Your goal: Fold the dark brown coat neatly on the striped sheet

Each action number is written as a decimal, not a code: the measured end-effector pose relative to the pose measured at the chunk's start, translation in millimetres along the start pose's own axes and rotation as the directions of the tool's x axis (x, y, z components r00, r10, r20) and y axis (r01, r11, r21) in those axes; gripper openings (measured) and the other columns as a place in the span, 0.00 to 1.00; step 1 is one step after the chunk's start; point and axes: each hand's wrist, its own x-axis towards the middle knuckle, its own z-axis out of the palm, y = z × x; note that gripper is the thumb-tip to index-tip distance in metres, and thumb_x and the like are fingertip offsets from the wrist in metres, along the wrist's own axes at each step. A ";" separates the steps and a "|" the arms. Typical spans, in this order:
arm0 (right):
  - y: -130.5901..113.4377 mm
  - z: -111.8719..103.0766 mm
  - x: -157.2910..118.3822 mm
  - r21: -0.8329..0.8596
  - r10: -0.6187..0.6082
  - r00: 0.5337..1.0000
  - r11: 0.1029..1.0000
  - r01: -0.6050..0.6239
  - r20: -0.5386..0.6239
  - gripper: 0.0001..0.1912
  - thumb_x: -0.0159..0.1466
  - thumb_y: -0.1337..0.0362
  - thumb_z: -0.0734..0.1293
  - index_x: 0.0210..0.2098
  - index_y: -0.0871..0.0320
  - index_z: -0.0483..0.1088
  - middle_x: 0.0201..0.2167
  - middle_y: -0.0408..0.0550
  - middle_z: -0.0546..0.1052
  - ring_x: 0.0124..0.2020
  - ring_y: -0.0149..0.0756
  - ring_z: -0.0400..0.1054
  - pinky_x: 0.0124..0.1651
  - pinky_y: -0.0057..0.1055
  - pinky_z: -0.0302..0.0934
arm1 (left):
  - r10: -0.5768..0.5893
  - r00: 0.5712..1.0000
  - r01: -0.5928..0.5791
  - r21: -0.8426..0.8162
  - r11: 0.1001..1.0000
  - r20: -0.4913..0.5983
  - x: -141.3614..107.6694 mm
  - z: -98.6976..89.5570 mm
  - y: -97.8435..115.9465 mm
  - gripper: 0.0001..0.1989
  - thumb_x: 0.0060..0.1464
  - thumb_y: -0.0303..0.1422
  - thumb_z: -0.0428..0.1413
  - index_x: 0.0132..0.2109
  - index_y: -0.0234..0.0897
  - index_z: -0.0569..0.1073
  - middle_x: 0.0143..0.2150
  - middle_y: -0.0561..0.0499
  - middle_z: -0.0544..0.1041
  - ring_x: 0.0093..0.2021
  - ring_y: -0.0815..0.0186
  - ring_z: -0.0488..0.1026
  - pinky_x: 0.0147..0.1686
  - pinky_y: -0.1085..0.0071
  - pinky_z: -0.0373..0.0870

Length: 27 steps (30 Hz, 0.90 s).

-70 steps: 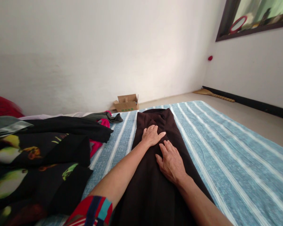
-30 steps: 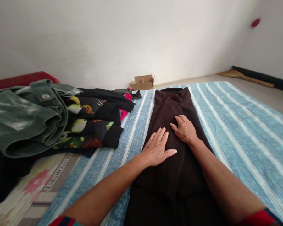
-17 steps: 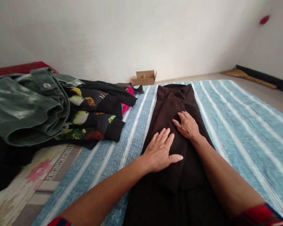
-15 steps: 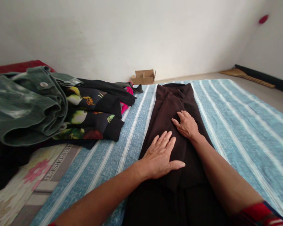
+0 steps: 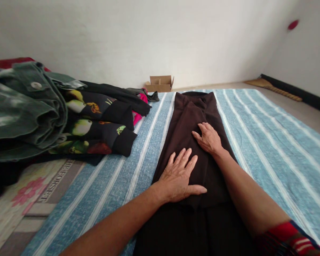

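A dark brown cloth garment [image 5: 185,122], long and folded, lies lengthwise on a blue striped bedsheet [image 5: 272,149]. My left hand [image 5: 179,176] presses flat on its lower middle, fingers spread and thumb pointing right. Farther up and to the right, my right hand [image 5: 208,138] rests palm down on the same garment, near its right edge. Neither hand grips anything. The garment's near end runs out of view below my forearms.
To the left lies a pile: a green denim jacket [image 5: 24,106] on a black fruit-print garment [image 5: 101,121], with pink cloth [image 5: 137,118] beside it. A floral printed mat [image 5: 29,192] lies at lower left. A cardboard box [image 5: 159,84] stands by the far wall.
My left hand has slid down the garment toward me and my right hand has shifted right of the fold. The view has swung right and tilted down, bringing the green jacket into sight.
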 end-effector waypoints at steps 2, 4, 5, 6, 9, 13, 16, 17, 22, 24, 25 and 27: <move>0.6 0.5 -0.1 0.001 0.001 1.000 1.000 -0.001 0.001 0.28 0.63 0.49 0.54 0.55 0.61 0.61 0.56 0.59 0.63 0.58 0.49 0.54 0.54 0.44 0.54 | -0.001 1.000 0.001 -0.005 1.000 -0.005 -0.1 0.8 -0.1 0.45 0.49 0.62 0.39 0.65 0.38 0.47 0.68 0.41 0.42 0.67 0.52 0.34 0.61 0.49 0.37; 0.9 0.7 -0.1 0.001 0.006 1.000 1.000 -0.006 0.001 0.28 0.63 0.49 0.54 0.55 0.61 0.60 0.57 0.59 0.62 0.58 0.49 0.54 0.54 0.44 0.54 | 0.000 1.000 0.000 -0.010 1.000 -0.007 0.1 1.8 -0.5 0.45 0.49 0.62 0.39 0.65 0.38 0.47 0.68 0.41 0.43 0.67 0.52 0.35 0.61 0.49 0.36; 0.8 0.6 0.0 0.001 0.007 1.000 1.000 -0.007 0.000 0.28 0.63 0.49 0.54 0.55 0.61 0.60 0.57 0.59 0.62 0.58 0.49 0.54 0.54 0.44 0.54 | 0.001 1.000 -0.001 -0.011 1.000 -0.008 0.3 2.2 -0.7 0.45 0.49 0.62 0.39 0.65 0.38 0.47 0.68 0.41 0.42 0.67 0.52 0.35 0.61 0.49 0.36; 0.7 0.5 0.0 0.001 0.009 1.000 1.000 -0.009 0.000 0.28 0.63 0.49 0.54 0.55 0.61 0.61 0.57 0.59 0.62 0.58 0.49 0.54 0.54 0.44 0.53 | 0.002 1.000 -0.002 -0.011 1.000 -0.008 0.5 2.5 -0.9 0.45 0.49 0.62 0.39 0.65 0.38 0.47 0.68 0.41 0.42 0.67 0.52 0.35 0.61 0.49 0.36; 0.1 0.1 0.2 -0.002 0.013 1.000 1.000 -0.013 0.005 0.28 0.64 0.49 0.54 0.55 0.61 0.61 0.57 0.59 0.62 0.59 0.49 0.54 0.54 0.44 0.53 | -0.002 1.000 0.002 -0.011 1.000 -0.009 0.5 3.1 -1.4 0.46 0.48 0.63 0.39 0.66 0.37 0.46 0.68 0.41 0.42 0.67 0.52 0.34 0.62 0.49 0.36; -0.3 0.7 -0.1 -0.004 0.009 1.000 1.000 -0.009 0.004 0.28 0.64 0.49 0.54 0.55 0.62 0.61 0.57 0.59 0.63 0.59 0.48 0.54 0.55 0.43 0.54 | -0.007 1.000 0.007 -0.013 1.000 -0.023 -0.9 4.8 -2.1 0.48 0.48 0.63 0.37 0.66 0.33 0.42 0.68 0.41 0.42 0.67 0.54 0.34 0.62 0.52 0.35; -0.7 1.7 -0.6 -0.007 0.004 1.000 1.000 -0.004 0.000 0.28 0.64 0.50 0.55 0.55 0.62 0.61 0.57 0.59 0.62 0.59 0.48 0.54 0.55 0.43 0.54 | -0.010 0.999 0.009 -0.013 1.000 -0.038 -2.3 6.6 -2.7 0.49 0.48 0.63 0.37 0.66 0.33 0.41 0.68 0.40 0.42 0.67 0.54 0.34 0.62 0.52 0.35; -0.9 2.0 -0.8 -0.009 0.003 1.000 1.000 -0.003 0.000 0.28 0.64 0.50 0.55 0.55 0.62 0.61 0.57 0.59 0.62 0.59 0.48 0.54 0.55 0.43 0.54 | -0.015 0.999 0.014 -0.013 1.000 -0.043 -2.7 6.9 -2.7 0.50 0.47 0.64 0.37 0.66 0.33 0.41 0.68 0.40 0.42 0.67 0.54 0.34 0.62 0.52 0.35; -1.7 2.9 -1.3 -0.016 0.002 1.000 1.000 -0.002 0.003 0.28 0.64 0.50 0.54 0.55 0.63 0.61 0.57 0.60 0.62 0.59 0.48 0.54 0.55 0.43 0.54 | -0.072 0.995 0.071 -0.005 0.997 -0.068 -5.2 4.9 -1.2 0.54 0.43 0.66 0.38 0.66 0.30 0.44 0.68 0.37 0.40 0.67 0.51 0.33 0.62 0.49 0.35; -1.6 3.4 -1.1 -0.019 0.004 1.000 1.000 -0.004 0.003 0.28 0.64 0.50 0.54 0.55 0.63 0.61 0.57 0.60 0.62 0.59 0.48 0.54 0.55 0.43 0.54 | -0.091 0.994 0.091 -0.011 0.996 -0.061 -6.6 2.4 -0.2 0.54 0.42 0.67 0.37 0.66 0.31 0.45 0.68 0.37 0.39 0.67 0.50 0.32 0.61 0.48 0.35; -1.4 3.8 -1.0 -0.019 0.005 1.000 1.000 -0.005 0.004 0.28 0.64 0.50 0.54 0.55 0.63 0.61 0.57 0.60 0.62 0.59 0.48 0.54 0.55 0.43 0.54 | -0.097 0.994 0.096 -0.012 0.995 -0.054 -7.4 0.9 0.4 0.53 0.43 0.66 0.37 0.66 0.31 0.46 0.68 0.37 0.39 0.67 0.50 0.32 0.61 0.48 0.36; -0.8 4.8 -0.5 -0.020 0.004 1.000 1.000 -0.004 0.004 0.28 0.64 0.49 0.54 0.55 0.63 0.61 0.57 0.60 0.62 0.59 0.48 0.54 0.55 0.43 0.54 | -0.097 0.994 0.097 -0.005 0.995 -0.046 -8.8 -1.8 1.6 0.52 0.44 0.66 0.37 0.66 0.32 0.46 0.68 0.38 0.39 0.67 0.50 0.32 0.61 0.48 0.36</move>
